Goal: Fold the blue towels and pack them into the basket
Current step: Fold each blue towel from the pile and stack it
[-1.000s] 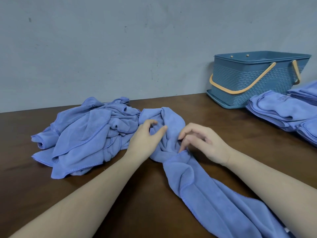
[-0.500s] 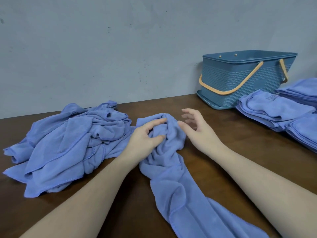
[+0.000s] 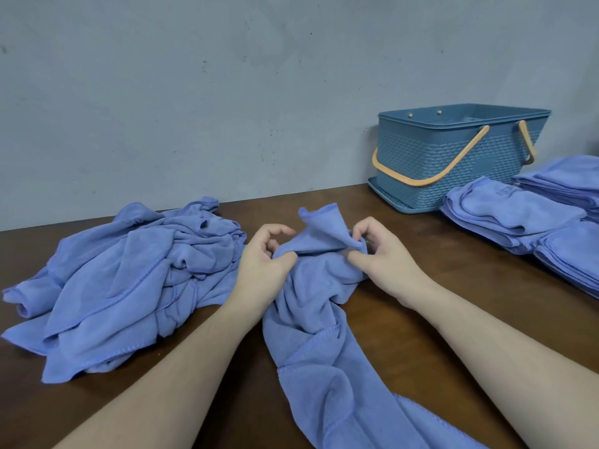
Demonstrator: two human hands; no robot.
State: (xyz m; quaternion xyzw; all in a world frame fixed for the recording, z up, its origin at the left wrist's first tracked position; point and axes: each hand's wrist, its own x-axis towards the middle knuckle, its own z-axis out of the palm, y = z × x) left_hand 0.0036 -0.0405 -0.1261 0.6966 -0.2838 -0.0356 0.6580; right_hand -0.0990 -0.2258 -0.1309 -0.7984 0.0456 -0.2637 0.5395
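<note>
Your left hand [image 3: 264, 264] and right hand [image 3: 377, 259] sit close together at the middle of the brown table [image 3: 405, 296], each pinching the bunched far end of one blue towel [image 3: 319, 322] between thumb and curled fingers, so a corner stands up between them. The rest of that towel trails toward you (off the near edge of view). A loose heap of unfolded towels [image 3: 123, 280] lies just left of your left hand. The blue basket [image 3: 453, 160] stands against the wall at far right, with folded towels [image 3: 505, 215] stacked beside it.
</note>
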